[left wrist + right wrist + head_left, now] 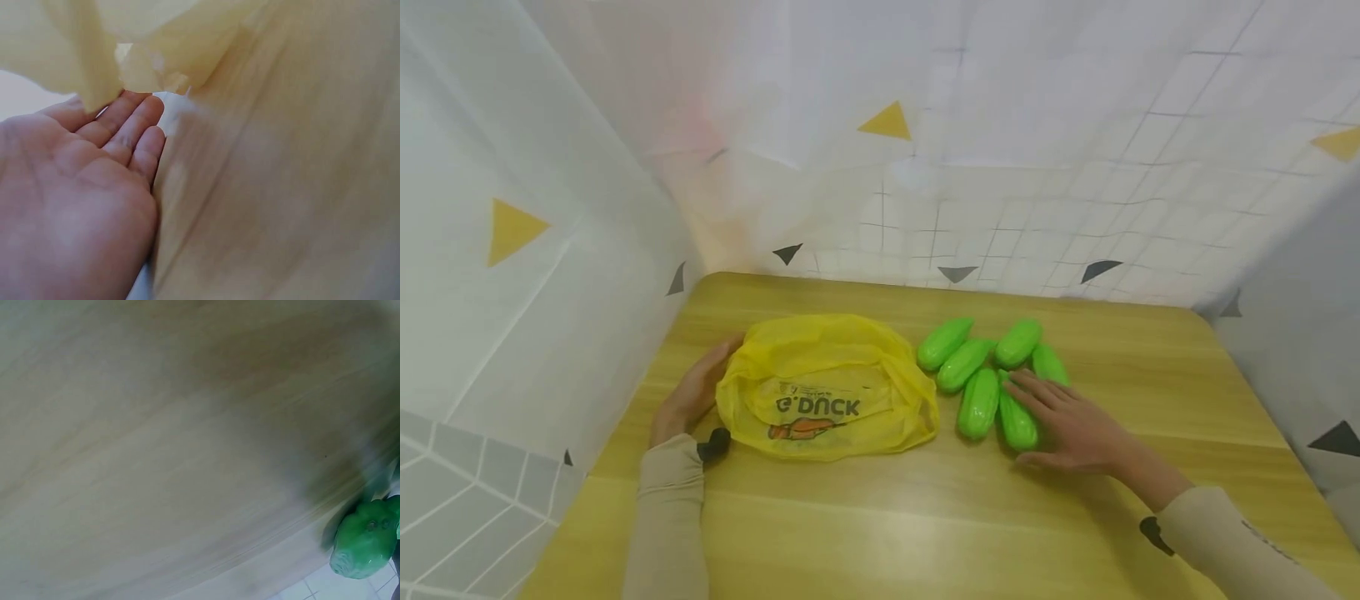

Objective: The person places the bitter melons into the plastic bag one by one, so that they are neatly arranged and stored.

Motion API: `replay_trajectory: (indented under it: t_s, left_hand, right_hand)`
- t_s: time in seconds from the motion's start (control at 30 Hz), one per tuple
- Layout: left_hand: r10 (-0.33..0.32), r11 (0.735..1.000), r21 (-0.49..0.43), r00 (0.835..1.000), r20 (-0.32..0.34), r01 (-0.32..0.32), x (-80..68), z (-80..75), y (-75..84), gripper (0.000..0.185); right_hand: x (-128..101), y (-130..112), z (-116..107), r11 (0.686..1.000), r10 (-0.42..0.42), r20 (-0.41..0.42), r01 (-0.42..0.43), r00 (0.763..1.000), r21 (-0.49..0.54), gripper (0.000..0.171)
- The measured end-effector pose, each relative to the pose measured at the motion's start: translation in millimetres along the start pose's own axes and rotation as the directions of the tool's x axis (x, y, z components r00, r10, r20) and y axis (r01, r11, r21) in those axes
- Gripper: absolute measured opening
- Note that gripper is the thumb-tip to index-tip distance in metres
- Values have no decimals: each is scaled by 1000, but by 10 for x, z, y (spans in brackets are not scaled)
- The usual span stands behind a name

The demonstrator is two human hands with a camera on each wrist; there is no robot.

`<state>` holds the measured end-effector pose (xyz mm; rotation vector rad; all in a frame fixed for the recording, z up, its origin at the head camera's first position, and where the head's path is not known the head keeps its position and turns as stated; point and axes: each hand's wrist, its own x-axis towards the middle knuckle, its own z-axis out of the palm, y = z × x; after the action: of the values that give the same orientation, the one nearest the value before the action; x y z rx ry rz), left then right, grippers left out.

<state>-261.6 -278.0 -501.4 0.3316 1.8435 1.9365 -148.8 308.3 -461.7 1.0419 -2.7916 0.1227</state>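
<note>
Yellow bag [826, 387] lies flat on the worktop [925, 517], left of centre, nothing visible inside. Six green cucumbers [978, 403] are clustered just right of it, all outside the bag. Left hand [691, 392] open, fingers straight, touching the bag's left edge. Right hand [1067, 423] open, fingers laid flat over the near-right cucumbers, none gripped. Judgement: bagging not begun; bag unopened, all six left to load.
</note>
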Motion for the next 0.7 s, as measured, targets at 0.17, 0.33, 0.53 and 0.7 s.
replay_trajectory:
  t_s: [0.17,0.33,0.53,0.7]
  left_hand:
    - [16,1000,-9,1000,12,-16,18,4,5,59]
    - [35,999,2,999,28,-35,45,6,3,58]
    - [28,1000,-3,1000,12,-28,30,20,22,60]
    - [33,999,-10,999,17,-33,6,23,43,60]
  right_hand:
    - [0,-9,13,1000,16,17,-16,1000,11,100]
    - [20,-34,20,999,19,11,-19,1000,32,100]
    - [49,-58,21,998,31,10,-31,999,54,103]
    - [54,-55,27,996,56,26,-58,998,61,109]
